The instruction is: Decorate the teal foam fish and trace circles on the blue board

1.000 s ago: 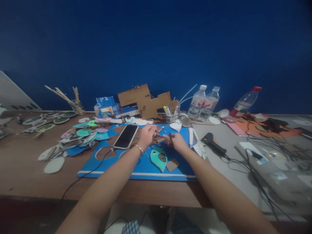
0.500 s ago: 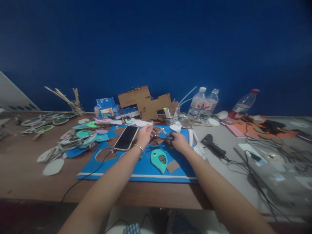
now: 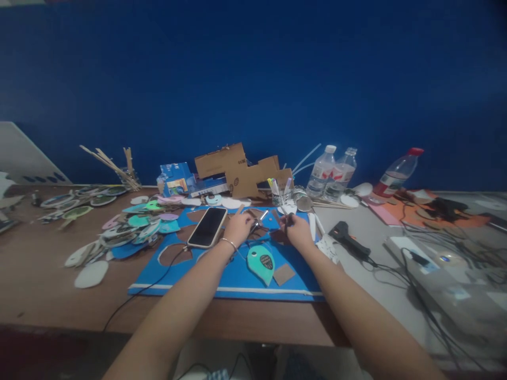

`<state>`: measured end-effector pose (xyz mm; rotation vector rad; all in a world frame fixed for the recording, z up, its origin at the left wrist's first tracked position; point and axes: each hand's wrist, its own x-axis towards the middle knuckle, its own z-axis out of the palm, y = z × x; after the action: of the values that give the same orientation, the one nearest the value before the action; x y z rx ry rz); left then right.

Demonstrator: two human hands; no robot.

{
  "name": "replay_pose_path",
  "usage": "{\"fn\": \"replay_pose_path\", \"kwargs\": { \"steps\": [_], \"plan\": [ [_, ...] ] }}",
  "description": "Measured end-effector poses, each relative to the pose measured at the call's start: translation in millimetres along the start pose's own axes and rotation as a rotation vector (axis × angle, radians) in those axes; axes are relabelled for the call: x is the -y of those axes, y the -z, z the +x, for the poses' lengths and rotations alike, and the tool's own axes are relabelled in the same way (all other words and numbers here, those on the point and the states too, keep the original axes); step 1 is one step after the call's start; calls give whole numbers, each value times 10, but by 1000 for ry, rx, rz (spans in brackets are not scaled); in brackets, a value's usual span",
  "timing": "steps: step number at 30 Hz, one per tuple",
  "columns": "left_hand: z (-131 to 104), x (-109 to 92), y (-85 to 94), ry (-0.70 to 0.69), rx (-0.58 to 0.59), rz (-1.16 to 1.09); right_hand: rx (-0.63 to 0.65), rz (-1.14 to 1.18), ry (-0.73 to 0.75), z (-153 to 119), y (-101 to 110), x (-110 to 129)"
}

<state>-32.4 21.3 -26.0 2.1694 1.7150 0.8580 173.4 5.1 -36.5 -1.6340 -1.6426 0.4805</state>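
Observation:
My left hand [image 3: 238, 228], with a bangle at the wrist, is closed near the middle of the blue board [image 3: 233, 279]. What its fingers hold is unclear; a shiny metal thing [image 3: 259, 219] lies at its fingertips. My right hand [image 3: 299, 232] is wrapped round dark-handled scissors [image 3: 289, 220], the blades partly hidden and pointing away from me. Between my forearms lie a teal leaf-shaped bird piece [image 3: 260, 265] with an eye and dark wing, and a small cardboard square [image 3: 284, 274]. A phone [image 3: 208, 227] rests left of my left hand.
Many foam cutouts [image 3: 134, 224] are heaped at left. A glue gun [image 3: 348, 240] with a cable lies at right, near a cluttered white box [image 3: 428, 269]. Behind stand cardboard pieces [image 3: 241, 174], a cup of markers [image 3: 281, 195] and bottles [image 3: 321, 171].
My right hand has drawn slightly right, away from my left hand, and the scissors have turned from pointing left to pointing away from me. The view has shifted slightly.

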Motion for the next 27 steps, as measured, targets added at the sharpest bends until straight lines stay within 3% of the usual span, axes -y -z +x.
{"fn": "replay_pose_path", "kwargs": {
  "steps": [5,9,17,27],
  "plan": [
    [31,-10,30,76,-86,-144,32,38,-1,-3,-22,-6],
    [20,-29,4,100,-86,-296,59,-45,-30,3,-11,11],
    [-25,-126,19,-32,-4,-335,136,-372,-167,10,87,71],
    [-33,-136,-13,-36,-15,-454,-66,-363,-134,-3,109,74]
  ]
}}
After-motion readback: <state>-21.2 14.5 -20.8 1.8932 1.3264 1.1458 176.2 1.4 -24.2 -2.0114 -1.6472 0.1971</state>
